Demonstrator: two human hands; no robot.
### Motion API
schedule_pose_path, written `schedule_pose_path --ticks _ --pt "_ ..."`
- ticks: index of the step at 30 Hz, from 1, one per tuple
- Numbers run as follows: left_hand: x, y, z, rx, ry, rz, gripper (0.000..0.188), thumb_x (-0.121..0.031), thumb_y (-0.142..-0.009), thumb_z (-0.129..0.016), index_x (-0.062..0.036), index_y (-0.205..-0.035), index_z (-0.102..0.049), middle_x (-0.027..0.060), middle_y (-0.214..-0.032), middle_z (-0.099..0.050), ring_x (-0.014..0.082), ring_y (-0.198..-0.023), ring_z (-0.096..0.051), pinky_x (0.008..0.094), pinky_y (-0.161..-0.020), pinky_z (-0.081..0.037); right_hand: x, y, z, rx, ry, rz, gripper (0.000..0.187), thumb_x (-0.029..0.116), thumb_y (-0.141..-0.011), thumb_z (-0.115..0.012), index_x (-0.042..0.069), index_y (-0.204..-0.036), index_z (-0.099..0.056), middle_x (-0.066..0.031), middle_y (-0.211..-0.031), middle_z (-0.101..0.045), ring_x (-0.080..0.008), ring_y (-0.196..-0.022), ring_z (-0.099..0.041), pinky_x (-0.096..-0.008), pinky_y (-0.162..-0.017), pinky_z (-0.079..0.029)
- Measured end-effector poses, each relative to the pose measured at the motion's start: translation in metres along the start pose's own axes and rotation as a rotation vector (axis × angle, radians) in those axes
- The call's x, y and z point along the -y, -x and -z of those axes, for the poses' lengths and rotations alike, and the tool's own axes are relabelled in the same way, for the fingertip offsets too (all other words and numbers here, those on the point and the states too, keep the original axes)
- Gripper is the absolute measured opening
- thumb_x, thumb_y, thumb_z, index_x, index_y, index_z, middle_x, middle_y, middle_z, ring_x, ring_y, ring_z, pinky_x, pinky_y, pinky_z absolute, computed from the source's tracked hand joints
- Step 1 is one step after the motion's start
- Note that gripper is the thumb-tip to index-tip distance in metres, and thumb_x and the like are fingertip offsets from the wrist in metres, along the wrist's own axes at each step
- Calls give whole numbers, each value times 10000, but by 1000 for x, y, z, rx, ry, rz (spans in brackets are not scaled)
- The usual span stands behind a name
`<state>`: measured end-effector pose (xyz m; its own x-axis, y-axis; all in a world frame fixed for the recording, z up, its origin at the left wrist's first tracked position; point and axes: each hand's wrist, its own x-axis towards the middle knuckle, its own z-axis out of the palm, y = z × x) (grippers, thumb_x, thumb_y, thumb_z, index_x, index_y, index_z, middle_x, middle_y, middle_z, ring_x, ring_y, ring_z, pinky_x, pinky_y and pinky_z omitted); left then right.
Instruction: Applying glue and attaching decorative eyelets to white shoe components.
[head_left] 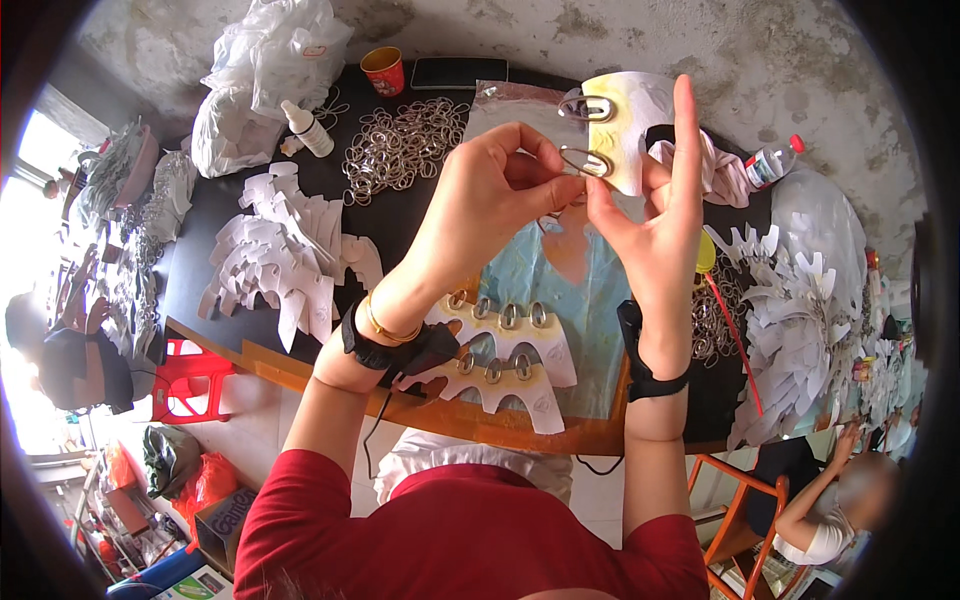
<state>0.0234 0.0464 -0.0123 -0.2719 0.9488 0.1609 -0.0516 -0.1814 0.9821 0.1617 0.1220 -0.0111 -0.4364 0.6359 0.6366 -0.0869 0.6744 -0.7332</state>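
Note:
My right hand point(655, 215) grips a white cut-out piece point(645, 100) with yellowish smears, thumb in front and index finger stretched up. Two oval metal rings sit at tabs on its left edge, an upper ring point(585, 108) and a lower ring point(585, 160). Beside the lower ring my left hand point(505, 180) is closed, thumb and index tips touching the piece's edge; what is pinched between them is hidden. Below the hands, a cut-out piece with rings point(545, 340) and another ringed piece point(525, 390) lie on a bluish plastic-covered sheet point(595, 290).
A heap of metal rings point(405, 145), a white bottle point(307, 128) and a red cup point(383, 72) stand behind. Stacked white cut-outs point(275, 255) lie left, more cut-outs point(800, 300) right, near a red stick point(735, 345). Another person point(825, 510) sits at far right.

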Motion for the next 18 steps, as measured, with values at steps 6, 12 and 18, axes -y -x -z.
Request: schedule_pose_path --ticks 6,12,18 --pt "-2 3 -8 -153 -497 -146 239 -30 -752 -689 -11 -792 -454 122 -798 -662 133 -737 -643 238 -612 -517 -4 -1 6 61 -35 -82 822 -140 -712 -553 105 -1409 -195 -120 -1038 -581 -141 -857 -594 -248 -759 -475" --pt "9 -8 -9 -96 -651 -1123 306 -31 -715 -714 -28 -743 -409 141 -780 -661 240 -682 -660 260 -545 -523 -19 -7 24 227 -875 -564 759 -53 -733 -589 115 -1391 -251 -34 -882 -592 -57 -737 -534 -191 -666 -436" --pt "2 -3 1 -55 -154 -27 254 6 -754 -681 -33 -799 -434 98 -850 -659 121 -761 -629 233 -678 -510 -4 0 6 53 15 6 806 -126 -706 -534 103 -1407 -208 -93 -1018 -574 -117 -881 -558 -241 -786 -454"
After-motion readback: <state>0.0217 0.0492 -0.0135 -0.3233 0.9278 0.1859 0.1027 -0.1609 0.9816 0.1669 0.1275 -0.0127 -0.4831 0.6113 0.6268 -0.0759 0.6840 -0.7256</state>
